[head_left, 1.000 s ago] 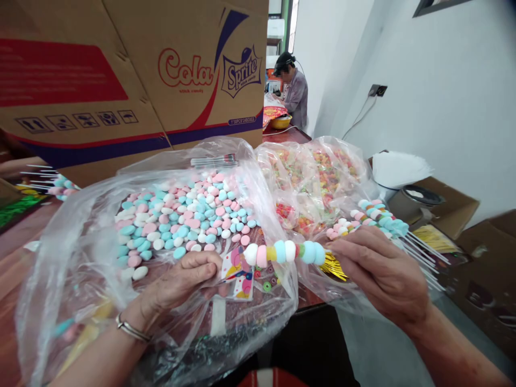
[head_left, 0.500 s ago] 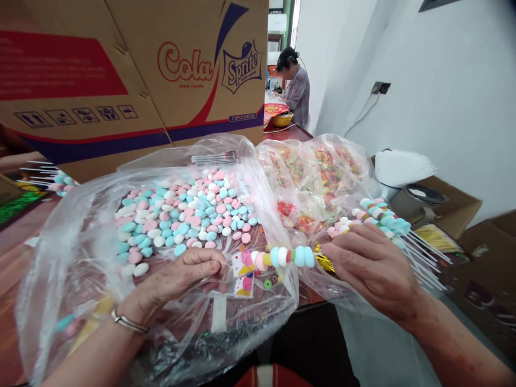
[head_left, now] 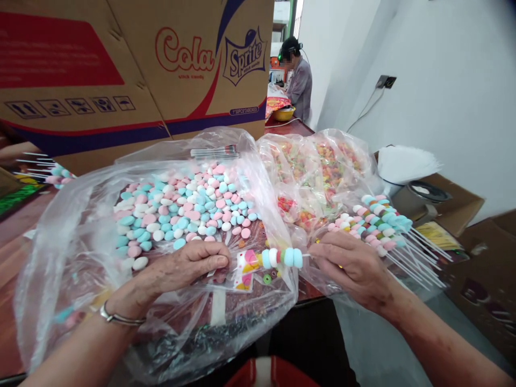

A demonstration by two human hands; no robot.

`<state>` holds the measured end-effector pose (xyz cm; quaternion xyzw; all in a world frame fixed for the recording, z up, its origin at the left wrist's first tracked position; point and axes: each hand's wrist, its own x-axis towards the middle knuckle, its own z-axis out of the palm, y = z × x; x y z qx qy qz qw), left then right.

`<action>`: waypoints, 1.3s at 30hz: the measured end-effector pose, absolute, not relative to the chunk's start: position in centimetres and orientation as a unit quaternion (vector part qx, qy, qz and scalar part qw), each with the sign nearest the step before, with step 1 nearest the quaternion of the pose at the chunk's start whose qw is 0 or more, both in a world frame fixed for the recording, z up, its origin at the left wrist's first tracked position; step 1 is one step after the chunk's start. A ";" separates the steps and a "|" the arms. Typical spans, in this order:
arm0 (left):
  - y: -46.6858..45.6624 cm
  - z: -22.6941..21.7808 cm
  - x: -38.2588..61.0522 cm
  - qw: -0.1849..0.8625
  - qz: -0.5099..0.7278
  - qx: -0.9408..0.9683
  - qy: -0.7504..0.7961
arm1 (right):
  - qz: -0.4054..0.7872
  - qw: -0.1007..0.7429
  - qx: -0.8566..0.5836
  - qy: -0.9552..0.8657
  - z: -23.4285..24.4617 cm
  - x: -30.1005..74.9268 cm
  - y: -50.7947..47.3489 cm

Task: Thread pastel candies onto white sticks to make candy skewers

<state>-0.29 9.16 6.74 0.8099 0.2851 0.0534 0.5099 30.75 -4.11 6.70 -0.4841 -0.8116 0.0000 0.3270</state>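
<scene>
My left hand (head_left: 191, 263) pinches the edge of a small clear candy bag (head_left: 244, 280) printed with pink and yellow shapes. Between the fingers of my right hand (head_left: 349, 266) is the white stick of a candy skewer (head_left: 289, 258), held level. Pale blue, white and coloured candies are threaded on it. The skewer's left end lies inside or behind the printed part of the bag; I cannot tell how deep. Below both hands spreads a large clear plastic bag (head_left: 86, 185) with loose pink, blue and white candies (head_left: 193, 207) on it.
Finished-looking candy skewers (head_left: 379, 223) lie piled to the right, sticks outward. Behind them sit clear bags of colourful candies (head_left: 318, 161). A large cardboard box (head_left: 133, 59) blocks the back left. Another person (head_left: 298, 80) works at the far end of the table.
The candy skewer has shifted left, further into the small bag, with my right hand following. More of the skewer pile at right is uncovered. My left hand keeps its pinch.
</scene>
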 end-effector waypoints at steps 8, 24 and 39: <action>8.7 7.4 0.5 0.524 -0.013 0.796 0.302 | -0.010 0.323 -0.465 -0.824 6.0 29.8 -3.8; 5.7 7.0 4.2 0.705 -0.108 0.628 0.309 | -0.030 0.240 -0.356 -0.903 4.8 26.8 -2.1; 4.3 6.9 3.9 0.725 -0.047 0.599 0.338 | -0.050 0.225 -0.304 -0.924 5.7 26.6 0.5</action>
